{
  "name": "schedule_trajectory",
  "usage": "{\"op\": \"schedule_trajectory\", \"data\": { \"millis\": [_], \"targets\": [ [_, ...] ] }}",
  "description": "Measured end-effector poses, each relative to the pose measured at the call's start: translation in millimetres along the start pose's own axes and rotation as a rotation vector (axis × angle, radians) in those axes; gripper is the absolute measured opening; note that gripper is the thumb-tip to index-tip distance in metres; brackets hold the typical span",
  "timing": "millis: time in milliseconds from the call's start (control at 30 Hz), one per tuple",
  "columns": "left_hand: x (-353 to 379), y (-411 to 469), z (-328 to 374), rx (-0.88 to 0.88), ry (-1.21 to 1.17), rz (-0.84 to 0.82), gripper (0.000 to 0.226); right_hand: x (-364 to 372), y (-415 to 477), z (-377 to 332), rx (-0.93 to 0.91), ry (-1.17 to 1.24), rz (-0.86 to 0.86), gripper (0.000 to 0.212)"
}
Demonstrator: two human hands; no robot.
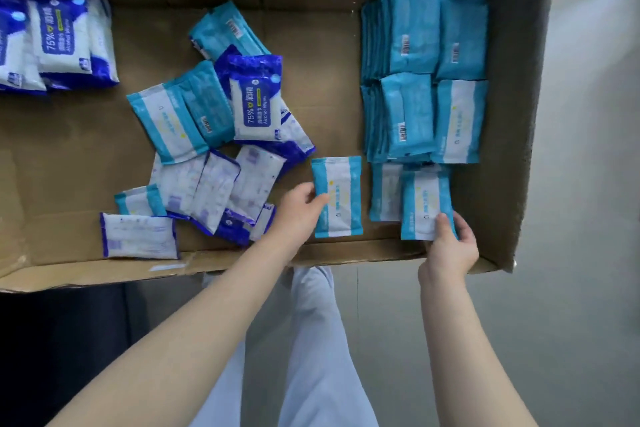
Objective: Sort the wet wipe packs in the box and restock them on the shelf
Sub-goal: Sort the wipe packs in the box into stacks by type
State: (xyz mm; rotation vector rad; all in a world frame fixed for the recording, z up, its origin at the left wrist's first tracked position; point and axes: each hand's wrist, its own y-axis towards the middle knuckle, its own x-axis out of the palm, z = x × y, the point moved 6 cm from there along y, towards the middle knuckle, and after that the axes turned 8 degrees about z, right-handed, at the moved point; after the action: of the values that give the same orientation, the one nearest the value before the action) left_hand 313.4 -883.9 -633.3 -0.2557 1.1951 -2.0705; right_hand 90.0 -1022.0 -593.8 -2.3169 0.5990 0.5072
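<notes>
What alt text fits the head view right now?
Inside an open brown cardboard box, the left hand grips a cyan plastic wet wipe pack; the right hand holds a second pack beside stacked cyan packs. A loose mixed pile lies centre; navy alcohol wipe packs sit far left.

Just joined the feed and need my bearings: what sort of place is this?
Probably a shop stockroom, though no shelf clearly shows. A large brown cardboard box holds many retail packs: light blue wet wipe packs stacked in rows, dark blue and white alcohol wipe packs grouped apart, above a pale smooth floor.
</notes>
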Motion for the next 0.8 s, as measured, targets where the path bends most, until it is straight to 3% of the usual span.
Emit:
{"op": "schedule_trajectory", "data": {
  "millis": [167,400,500,633,800],
  "targets": [
    [87.2,13.4,7.4,-0.020,0.052,-0.059,0.009,10.9,55.7,-4.9,0.000,-0.004,-0.038,0.021],
    [116.1,18.9,12.6,0.249,0.286,0.221,0.017,19.9,65.9,9.8,-0.127,-0.138,0.069,0.024],
    [114.8,14.1,4.8,0.215,0.238,0.292,0.022,13.6,60.1,5.2,-0.121,-0.093,0.113,0.025],
    [108.2,17.1,-0.1,0.097,0.093,0.196,0.028,2.3,47.9,-7.4,-0.169,-0.043,0.095,0.028],
    [85.3,11.2,8.8,0.186,0.216,-0.030,0.048,6.9,10.5,-21.4,-0.347,-0.195,-0.087,0.030]
  ]
}}
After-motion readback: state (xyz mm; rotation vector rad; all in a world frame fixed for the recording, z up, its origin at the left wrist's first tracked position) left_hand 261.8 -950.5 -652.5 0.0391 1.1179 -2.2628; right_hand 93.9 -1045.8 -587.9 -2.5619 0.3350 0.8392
